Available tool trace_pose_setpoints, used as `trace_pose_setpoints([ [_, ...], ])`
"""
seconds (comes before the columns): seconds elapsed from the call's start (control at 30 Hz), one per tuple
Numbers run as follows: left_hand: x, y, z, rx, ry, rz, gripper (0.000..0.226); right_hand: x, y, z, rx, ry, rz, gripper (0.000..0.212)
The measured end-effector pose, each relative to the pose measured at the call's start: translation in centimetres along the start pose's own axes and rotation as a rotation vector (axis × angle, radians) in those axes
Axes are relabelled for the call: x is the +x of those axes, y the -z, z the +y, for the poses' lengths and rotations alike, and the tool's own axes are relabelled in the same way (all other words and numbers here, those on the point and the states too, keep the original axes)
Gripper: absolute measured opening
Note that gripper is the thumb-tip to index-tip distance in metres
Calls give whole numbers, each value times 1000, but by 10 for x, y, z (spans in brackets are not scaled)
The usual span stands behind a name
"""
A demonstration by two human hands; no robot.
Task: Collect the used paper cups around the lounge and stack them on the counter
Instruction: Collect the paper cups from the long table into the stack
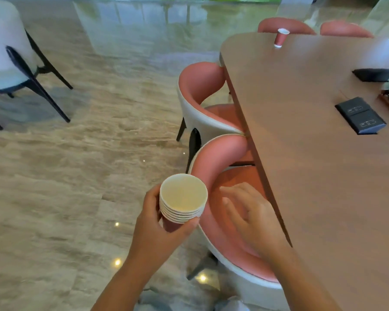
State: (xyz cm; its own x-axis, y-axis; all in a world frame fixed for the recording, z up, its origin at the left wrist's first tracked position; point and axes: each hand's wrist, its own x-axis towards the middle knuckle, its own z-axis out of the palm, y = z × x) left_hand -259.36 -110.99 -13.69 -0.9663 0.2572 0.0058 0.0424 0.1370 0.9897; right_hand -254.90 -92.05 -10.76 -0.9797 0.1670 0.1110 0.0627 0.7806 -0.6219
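Paper cups nested in a stack (pixel 182 198) sit in the left hand (pixel 157 223), fingers and thumb curled round its sides; the right hand (pixel 252 216) hangs loosely spread over the near pink chair (pixel 220 153), holding nothing. One red paper cup (pixel 281 38) stands upright at the far end of the brown table (pixel 312 153).

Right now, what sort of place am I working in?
Probably a lounge or meeting area: a long brown wooden table with black flush socket panels set into it, pink padded tub chairs with white shells tucked under it, and a glossy marble-look floor.
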Motion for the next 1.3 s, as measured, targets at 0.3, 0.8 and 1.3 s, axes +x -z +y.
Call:
trace_pose_setpoints([
  [0.3,43,174,-24,31,86,240,71,83,-112,-128,-93,150,-83,31],
  [0.8,131,259,-56,-68,204,381,68,203,-186,-157,-118,169,-150,32],
  [1.3,448,239,-26,1,51,152,65,501,-151,-119,-47,96,53,31],
])
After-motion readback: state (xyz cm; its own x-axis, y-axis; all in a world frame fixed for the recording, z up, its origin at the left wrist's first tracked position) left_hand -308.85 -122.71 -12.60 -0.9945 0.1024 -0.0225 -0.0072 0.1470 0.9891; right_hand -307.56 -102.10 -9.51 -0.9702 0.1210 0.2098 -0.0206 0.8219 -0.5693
